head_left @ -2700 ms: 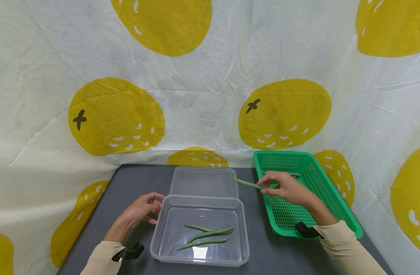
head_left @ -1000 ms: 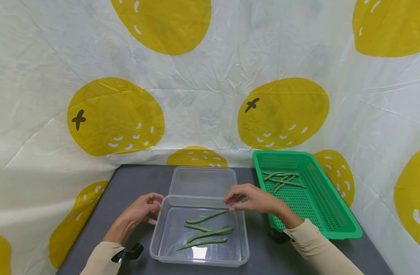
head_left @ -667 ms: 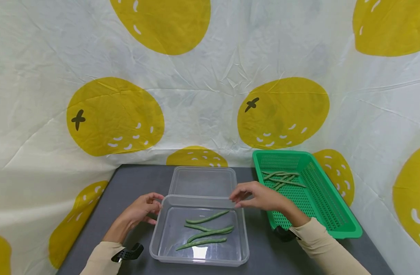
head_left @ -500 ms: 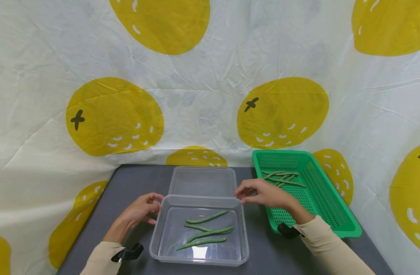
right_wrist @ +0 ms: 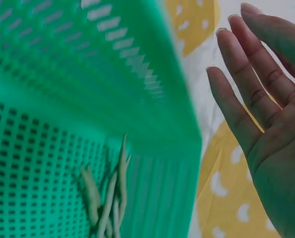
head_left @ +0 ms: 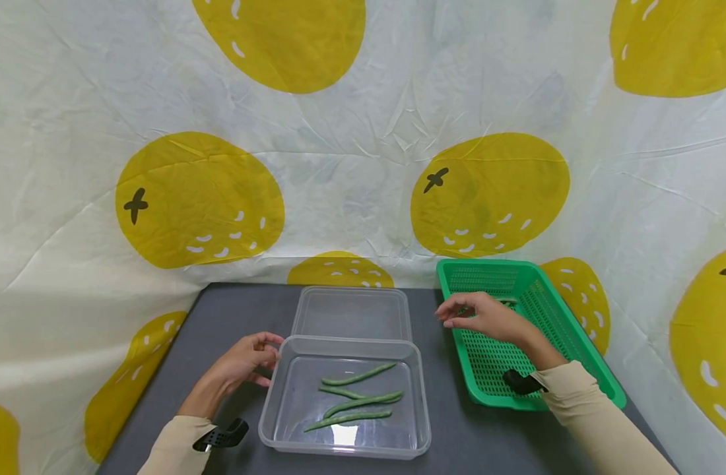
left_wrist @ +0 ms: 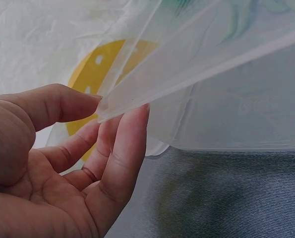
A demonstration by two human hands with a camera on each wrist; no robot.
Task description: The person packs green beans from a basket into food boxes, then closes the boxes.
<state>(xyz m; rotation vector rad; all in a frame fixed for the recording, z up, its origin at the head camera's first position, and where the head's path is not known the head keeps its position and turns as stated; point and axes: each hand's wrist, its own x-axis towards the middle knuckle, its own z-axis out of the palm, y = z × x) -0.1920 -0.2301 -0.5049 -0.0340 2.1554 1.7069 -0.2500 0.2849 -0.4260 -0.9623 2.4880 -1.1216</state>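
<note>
My left hand (head_left: 244, 361) pinches the rim at the far left corner of a clear plastic container (head_left: 346, 452); in the left wrist view, the thumb lies above that rim (left_wrist: 137, 96) and the fingertips below. Several green beans (head_left: 363, 401) lie on the container's floor. My right hand (head_left: 488, 315) hovers over the left side of a green plastic basket (head_left: 488, 369), holding nothing. Its fingers look spread and relaxed in the right wrist view. More green beans (right_wrist: 107, 198) are bunched at one end of the basket, mostly hidden by the hand in the head view.
A clear lid (head_left: 351, 313) lies flat behind the container on the dark grey table (head_left: 244, 310). A white curtain (head_left: 351, 198) with yellow fruit prints hangs around the back and sides.
The right hand carried a green bean from the basket to the container and let it go there. It has since moved back right over the basket. The left hand has stayed put.
</note>
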